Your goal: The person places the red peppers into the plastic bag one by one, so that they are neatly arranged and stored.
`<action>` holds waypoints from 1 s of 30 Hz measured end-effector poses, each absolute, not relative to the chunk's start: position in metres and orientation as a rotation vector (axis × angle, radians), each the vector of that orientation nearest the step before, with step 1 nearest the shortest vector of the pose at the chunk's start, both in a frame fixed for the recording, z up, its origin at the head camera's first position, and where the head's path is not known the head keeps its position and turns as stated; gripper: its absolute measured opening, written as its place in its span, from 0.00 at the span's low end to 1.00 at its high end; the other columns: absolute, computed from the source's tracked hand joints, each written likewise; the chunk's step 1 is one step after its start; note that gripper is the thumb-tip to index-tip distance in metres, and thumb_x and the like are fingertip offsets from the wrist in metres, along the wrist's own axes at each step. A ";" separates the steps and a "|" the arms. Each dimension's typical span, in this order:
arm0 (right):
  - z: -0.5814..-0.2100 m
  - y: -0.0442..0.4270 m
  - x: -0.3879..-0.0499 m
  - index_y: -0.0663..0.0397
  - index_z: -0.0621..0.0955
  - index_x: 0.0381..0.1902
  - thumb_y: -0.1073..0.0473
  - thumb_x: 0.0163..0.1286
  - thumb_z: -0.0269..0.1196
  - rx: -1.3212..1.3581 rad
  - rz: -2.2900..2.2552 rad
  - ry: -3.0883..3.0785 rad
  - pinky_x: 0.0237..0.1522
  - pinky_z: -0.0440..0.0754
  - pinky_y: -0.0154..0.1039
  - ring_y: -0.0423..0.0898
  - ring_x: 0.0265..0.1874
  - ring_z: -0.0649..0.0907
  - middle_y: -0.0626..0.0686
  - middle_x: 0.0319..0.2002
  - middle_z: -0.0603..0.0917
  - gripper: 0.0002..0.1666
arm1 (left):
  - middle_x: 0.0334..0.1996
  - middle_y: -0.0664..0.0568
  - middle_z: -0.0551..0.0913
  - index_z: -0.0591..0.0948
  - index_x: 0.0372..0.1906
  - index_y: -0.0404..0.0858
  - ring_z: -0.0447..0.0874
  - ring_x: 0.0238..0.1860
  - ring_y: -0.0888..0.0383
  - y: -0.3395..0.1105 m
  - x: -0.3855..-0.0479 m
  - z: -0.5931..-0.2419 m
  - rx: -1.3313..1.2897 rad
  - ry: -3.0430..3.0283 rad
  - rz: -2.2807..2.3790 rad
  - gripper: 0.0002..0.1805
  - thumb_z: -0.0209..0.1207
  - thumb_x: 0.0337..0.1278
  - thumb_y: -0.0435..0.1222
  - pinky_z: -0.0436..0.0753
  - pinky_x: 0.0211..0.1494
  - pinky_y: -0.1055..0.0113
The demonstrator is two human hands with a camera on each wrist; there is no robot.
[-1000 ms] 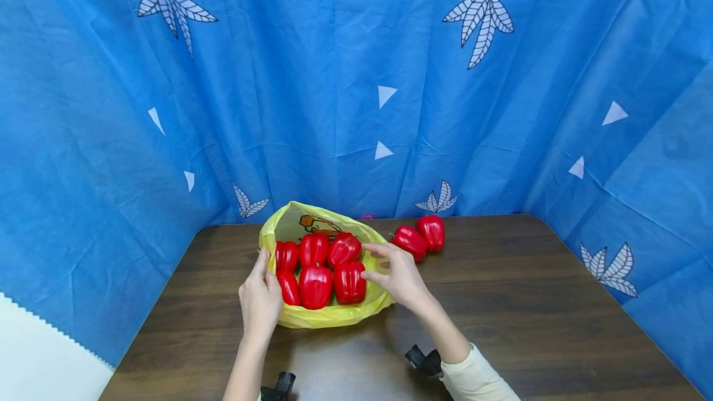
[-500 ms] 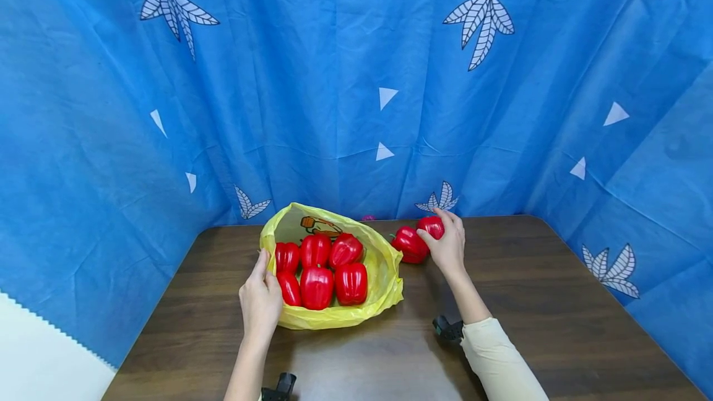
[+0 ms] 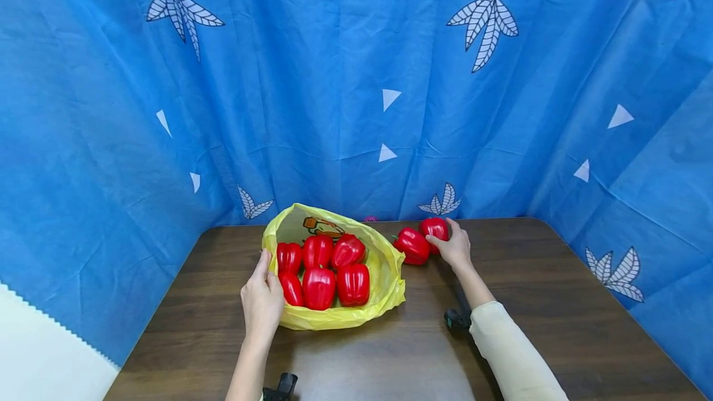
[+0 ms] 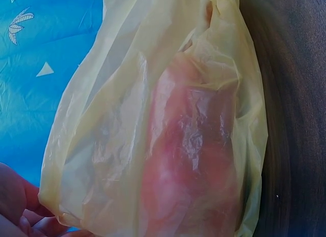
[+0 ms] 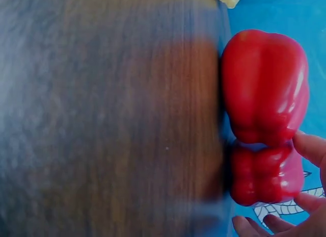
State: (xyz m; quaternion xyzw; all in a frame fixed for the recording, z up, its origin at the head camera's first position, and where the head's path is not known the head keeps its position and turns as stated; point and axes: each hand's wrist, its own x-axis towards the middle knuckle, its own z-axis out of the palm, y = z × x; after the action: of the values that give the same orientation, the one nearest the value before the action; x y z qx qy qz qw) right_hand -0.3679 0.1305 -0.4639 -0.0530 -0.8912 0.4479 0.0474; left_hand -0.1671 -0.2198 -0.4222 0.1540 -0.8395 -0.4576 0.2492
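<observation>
A yellow plastic bag (image 3: 334, 320) lies with its mouth wide, and several red bell peppers (image 3: 320, 288) are inside it. My left hand (image 3: 262, 299) pinches the bag's left rim; in the left wrist view its fingers show at the edge of the thin bag (image 4: 117, 160). Right of the bag, two more bell peppers sit side by side: a nearer one (image 3: 412, 246) and a farther one (image 3: 434, 228). My right hand (image 3: 458, 249) reaches around the farther pepper, thumb in front and fingers along its right side. In the right wrist view, a gap separates some fingertips from this pepper (image 5: 265, 173).
A dark wooden table (image 3: 529, 308) bears everything. A blue patterned curtain (image 3: 334, 79) stands behind it and along both sides. A black wrist camera (image 3: 458, 319) sits beside my right wrist, another black device (image 3: 281, 387) beside my left.
My right hand has left the bag's right side and moved right to the farther bell pepper, then come down around it. My left hand still holds the bag's rim.
</observation>
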 end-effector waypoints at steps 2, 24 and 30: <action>-0.465 0.130 -0.369 0.56 0.55 0.76 0.55 0.64 0.66 -0.177 1.395 -2.722 0.62 0.72 0.65 0.67 0.68 0.60 0.69 0.70 0.61 0.48 | 0.70 0.39 0.67 0.63 0.73 0.34 0.66 0.69 0.37 -0.219 -0.167 -0.422 0.420 -2.284 -1.246 0.29 0.49 0.67 0.27 0.71 0.66 0.45; -0.461 0.134 -0.365 0.54 0.55 0.76 0.55 0.63 0.67 -0.187 1.477 -2.619 0.59 0.77 0.64 0.66 0.68 0.61 0.67 0.71 0.62 0.49 | 0.72 0.39 0.64 0.61 0.74 0.35 0.64 0.71 0.36 -0.219 -0.164 -0.416 0.447 -2.299 -1.296 0.30 0.49 0.68 0.27 0.71 0.66 0.45; -0.439 0.123 -0.354 0.51 0.56 0.76 0.54 0.62 0.68 -0.096 1.528 -2.531 0.58 0.78 0.62 0.64 0.67 0.66 0.65 0.70 0.65 0.50 | 0.72 0.39 0.64 0.61 0.74 0.35 0.64 0.70 0.36 -0.220 -0.164 -0.416 0.443 -2.297 -1.293 0.30 0.49 0.68 0.27 0.71 0.66 0.45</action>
State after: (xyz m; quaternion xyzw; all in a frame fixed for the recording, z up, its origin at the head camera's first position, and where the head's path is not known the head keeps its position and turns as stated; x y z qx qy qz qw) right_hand -0.3538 0.1228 -0.4386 -0.0323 -0.8521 0.5144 0.0915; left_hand -0.1639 -0.2197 -0.4163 0.1614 -0.8359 -0.4704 0.2323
